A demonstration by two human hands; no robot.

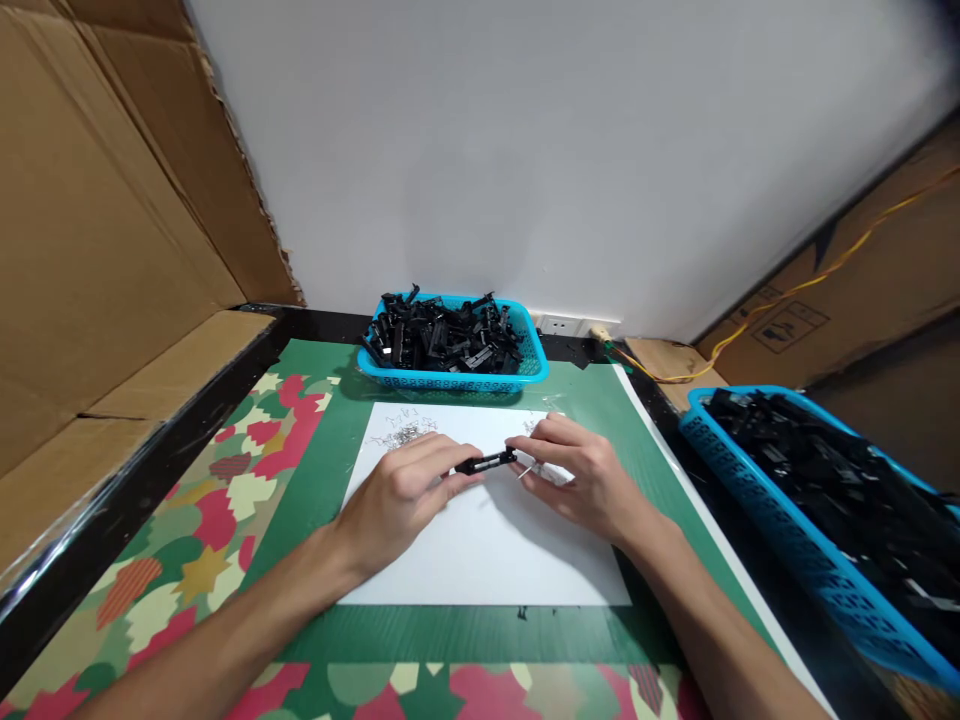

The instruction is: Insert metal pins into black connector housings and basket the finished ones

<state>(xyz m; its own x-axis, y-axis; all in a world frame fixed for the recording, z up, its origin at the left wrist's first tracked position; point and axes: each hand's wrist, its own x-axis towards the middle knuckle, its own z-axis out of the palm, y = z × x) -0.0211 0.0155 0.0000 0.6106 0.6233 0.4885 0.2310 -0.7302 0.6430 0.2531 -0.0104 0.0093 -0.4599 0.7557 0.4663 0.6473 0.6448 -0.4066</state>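
Observation:
My left hand [416,485] pinches the left end of a narrow black plastic part [487,462] between thumb and fingers, above the white sheet [465,560]. The part has a pale strip along its length and is tilted slightly, right end higher. My right hand [574,470] is closed at the part's right end, index fingertip against it. From its fingers a thin, light-coloured rod [526,470] sticks out; its full shape is hidden. On the sheet behind my left hand lies a pile of small bent metal wires [409,432]; a smaller cluster [531,425] shows near my right fingers.
A blue basket [457,382] heaped with black plastic parts stands behind the sheet. Another blue basket [810,550] of black parts is at the right. Small black bits [522,613] lie in front. Cardboard [112,200] borders the left; a yellow cable [720,350] runs from a wall socket.

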